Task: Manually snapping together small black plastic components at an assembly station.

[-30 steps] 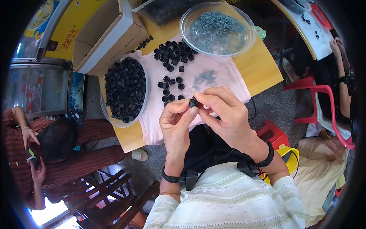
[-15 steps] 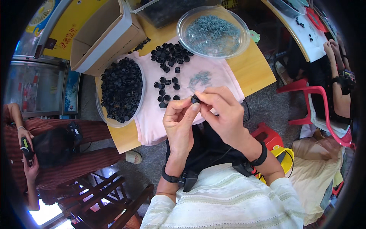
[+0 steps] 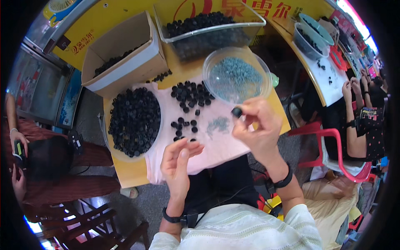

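Observation:
Between the thumb and forefinger of my right hand [image 3: 261,130] is a small round black cap [image 3: 237,111], raised over the right part of the pink cloth [image 3: 166,165]. My left hand [image 3: 177,164] is empty, its fingers curled loosely and the thumb apart, above the cloth's near edge. Just beyond it lie several loose black caps [image 3: 194,129], with a larger cluster of caps [image 3: 191,93] farther back. A little pile of thin grey-blue pieces [image 3: 218,125] rests on the cloth. Behind my right hand stands a clear round tub [image 3: 208,91] holding more of these grey-blue pieces.
At the left sits a wide tub [image 3: 156,139] full of black parts. A cardboard box [image 3: 156,50] and a clear bin [image 3: 258,23] of black parts stand at the back. A red plastic chair [image 3: 339,152] is at the right. Other people are on both sides.
My hands have parted: the right moved right with the black cap, while the left let go and moved left and nearer to me. The view has tilted up, showing more of the back.

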{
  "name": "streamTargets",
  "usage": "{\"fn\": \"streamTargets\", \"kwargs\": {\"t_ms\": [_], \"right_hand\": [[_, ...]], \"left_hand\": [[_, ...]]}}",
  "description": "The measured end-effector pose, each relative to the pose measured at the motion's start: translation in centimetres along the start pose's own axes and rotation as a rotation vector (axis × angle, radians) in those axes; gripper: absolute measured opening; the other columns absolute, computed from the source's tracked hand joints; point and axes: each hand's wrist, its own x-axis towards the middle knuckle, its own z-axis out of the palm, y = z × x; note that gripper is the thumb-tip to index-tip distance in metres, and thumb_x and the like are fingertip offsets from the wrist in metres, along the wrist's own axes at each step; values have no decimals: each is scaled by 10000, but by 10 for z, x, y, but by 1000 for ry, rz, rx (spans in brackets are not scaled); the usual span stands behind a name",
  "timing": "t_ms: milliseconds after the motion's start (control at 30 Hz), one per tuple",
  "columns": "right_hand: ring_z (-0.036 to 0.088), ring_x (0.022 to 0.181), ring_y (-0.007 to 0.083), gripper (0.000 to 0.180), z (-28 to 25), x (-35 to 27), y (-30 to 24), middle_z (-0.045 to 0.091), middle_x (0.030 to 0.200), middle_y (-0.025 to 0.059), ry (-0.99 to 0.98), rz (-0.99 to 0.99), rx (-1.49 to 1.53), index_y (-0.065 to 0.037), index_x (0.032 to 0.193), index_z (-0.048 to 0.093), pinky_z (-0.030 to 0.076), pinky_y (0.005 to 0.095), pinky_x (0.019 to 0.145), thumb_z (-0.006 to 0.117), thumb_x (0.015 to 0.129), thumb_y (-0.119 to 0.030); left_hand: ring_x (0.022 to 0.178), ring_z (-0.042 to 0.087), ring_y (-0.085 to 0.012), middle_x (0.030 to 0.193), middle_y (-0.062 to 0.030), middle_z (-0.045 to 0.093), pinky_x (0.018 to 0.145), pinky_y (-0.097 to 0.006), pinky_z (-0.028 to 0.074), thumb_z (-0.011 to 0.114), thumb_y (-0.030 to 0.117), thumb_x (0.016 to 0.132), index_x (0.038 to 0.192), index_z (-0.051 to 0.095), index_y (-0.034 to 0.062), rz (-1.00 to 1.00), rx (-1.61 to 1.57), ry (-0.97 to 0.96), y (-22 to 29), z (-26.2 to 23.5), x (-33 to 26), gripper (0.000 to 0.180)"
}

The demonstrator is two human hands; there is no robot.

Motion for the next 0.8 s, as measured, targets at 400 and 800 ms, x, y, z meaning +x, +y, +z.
{"fn": "streamTargets", "kwargs": {"t_ms": [400,800], "right_hand": [[687,824,258,440,16,194,72,705,946,186,-120,22,-589,33,1124,639,535,332,734,755,777,-212],[583,655,129,151,2,-43,8,654,833,81,-457,303,-105,-29,975,689,454,260,581,691,825,-47]], "left_hand": [[735,610,-79,868,-53,664,673,-205,485,607,38,931,1073,653,-14,27,664,206,6,-49,14,158],[712,577,-83,896,-49,644,641,-213,470,709,-22,803,1036,678,9,314,921,37,-18,-50,16,237]]}}
